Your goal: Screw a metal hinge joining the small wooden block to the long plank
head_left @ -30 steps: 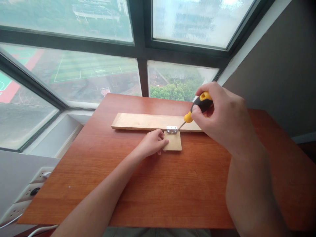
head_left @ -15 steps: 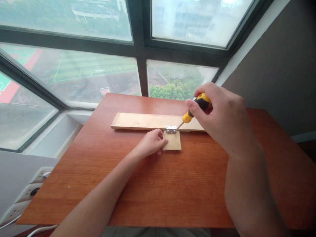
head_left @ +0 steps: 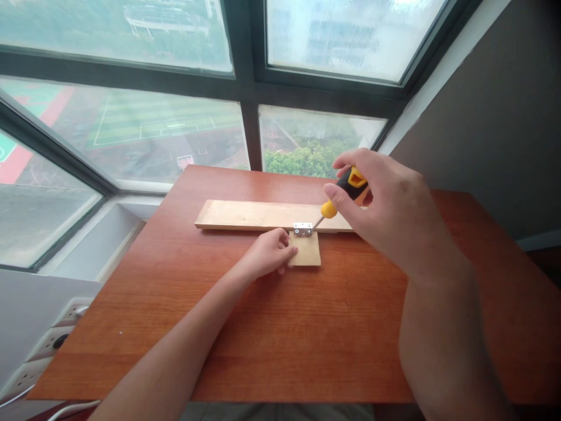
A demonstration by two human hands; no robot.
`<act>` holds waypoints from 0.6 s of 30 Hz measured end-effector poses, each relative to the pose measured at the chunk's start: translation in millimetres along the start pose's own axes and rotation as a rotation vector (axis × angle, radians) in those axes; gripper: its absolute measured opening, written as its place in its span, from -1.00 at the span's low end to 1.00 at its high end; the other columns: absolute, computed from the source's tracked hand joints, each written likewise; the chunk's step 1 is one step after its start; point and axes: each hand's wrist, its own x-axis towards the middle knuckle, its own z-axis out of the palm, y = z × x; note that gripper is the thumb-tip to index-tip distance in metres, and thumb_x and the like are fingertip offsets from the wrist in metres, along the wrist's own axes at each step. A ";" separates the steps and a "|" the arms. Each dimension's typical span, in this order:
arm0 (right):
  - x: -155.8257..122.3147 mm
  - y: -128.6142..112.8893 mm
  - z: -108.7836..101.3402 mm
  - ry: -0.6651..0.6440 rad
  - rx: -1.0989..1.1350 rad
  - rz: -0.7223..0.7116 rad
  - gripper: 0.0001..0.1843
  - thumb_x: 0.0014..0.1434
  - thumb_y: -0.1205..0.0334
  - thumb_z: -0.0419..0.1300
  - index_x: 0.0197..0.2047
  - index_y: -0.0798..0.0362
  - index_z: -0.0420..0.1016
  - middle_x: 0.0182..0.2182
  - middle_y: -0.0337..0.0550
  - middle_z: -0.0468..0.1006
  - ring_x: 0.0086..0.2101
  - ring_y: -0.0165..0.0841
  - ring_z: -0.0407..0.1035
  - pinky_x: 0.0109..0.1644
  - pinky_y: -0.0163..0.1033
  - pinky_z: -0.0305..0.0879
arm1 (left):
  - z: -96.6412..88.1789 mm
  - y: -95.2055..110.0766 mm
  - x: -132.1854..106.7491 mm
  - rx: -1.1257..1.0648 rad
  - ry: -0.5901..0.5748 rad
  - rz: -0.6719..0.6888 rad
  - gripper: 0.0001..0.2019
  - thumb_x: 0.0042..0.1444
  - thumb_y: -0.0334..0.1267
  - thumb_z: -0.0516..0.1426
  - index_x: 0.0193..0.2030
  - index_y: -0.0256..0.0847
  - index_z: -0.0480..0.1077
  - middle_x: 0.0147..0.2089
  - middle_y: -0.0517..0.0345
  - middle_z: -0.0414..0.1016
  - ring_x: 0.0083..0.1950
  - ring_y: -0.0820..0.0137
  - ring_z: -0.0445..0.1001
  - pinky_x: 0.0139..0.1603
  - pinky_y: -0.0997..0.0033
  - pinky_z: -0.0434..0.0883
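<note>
My right hand is closed around the yellow and black handle of a screwdriver. The screwdriver slants down to the left, its tip at the right end of a small metal hinge. The hinge lies across the joint between a long pale wooden board and a small square wooden piece. With thumb and fingers, my left hand grips the left edge of the small piece. My right hand hides the long board's right end.
Under everything is a reddish-brown wooden table. Windows rise behind it, and a grey wall stands at the right. Power sockets with plugs and cables sit by the table's left edge.
My right hand's fingers have shifted and loosened a little on the screwdriver handle, which appears turned. My left hand, the hinge and the boards keep their places.
</note>
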 end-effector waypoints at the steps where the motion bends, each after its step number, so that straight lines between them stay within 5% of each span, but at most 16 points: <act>1: 0.2 0.7 -0.1 0.009 -0.010 0.004 -0.77 0.22 0.17 0.14 -0.05 -0.02 0.43 -0.21 -0.16 0.54 -0.27 -0.24 0.43 -0.24 -0.10 0.31 | 0.0 0.1 0.1 0.001 0.000 0.000 -0.79 0.13 -0.16 0.16 -0.24 -0.18 0.21 -0.49 0.21 0.49 -0.64 0.48 0.42 -0.65 0.57 0.30; 7: -0.7 -1.2 0.4 0.030 0.060 -0.065 -0.58 0.16 0.39 0.09 0.10 -0.03 0.34 -0.04 -0.13 0.52 -0.14 -0.25 0.43 -0.05 -0.11 0.35 | 0.9 2.2 -0.7 -0.014 -0.005 -0.002 -0.80 0.13 -0.18 0.16 -0.25 -0.17 0.20 -0.50 0.22 0.49 -0.64 0.48 0.42 -0.66 0.57 0.29; 14: 0.4 -0.8 3.2 0.047 -0.035 0.016 -0.63 0.21 0.13 0.12 0.09 -0.04 0.40 -0.11 -0.08 0.56 -0.19 -0.14 0.45 -0.13 -0.02 0.37 | 0.6 1.1 -0.6 -0.019 0.005 0.004 -0.80 0.13 -0.18 0.16 -0.25 -0.18 0.20 -0.52 0.24 0.48 -0.66 0.50 0.40 -0.67 0.59 0.26; 18: -0.8 -0.9 -2.0 0.015 0.008 -0.009 -0.60 0.19 0.28 0.08 0.11 -0.04 0.38 -0.06 -0.12 0.56 -0.19 -0.21 0.45 -0.08 -0.06 0.36 | 0.3 1.7 -1.1 -0.020 0.003 0.003 -0.80 0.13 -0.18 0.16 -0.25 -0.18 0.21 -0.52 0.24 0.48 -0.66 0.49 0.41 -0.67 0.58 0.27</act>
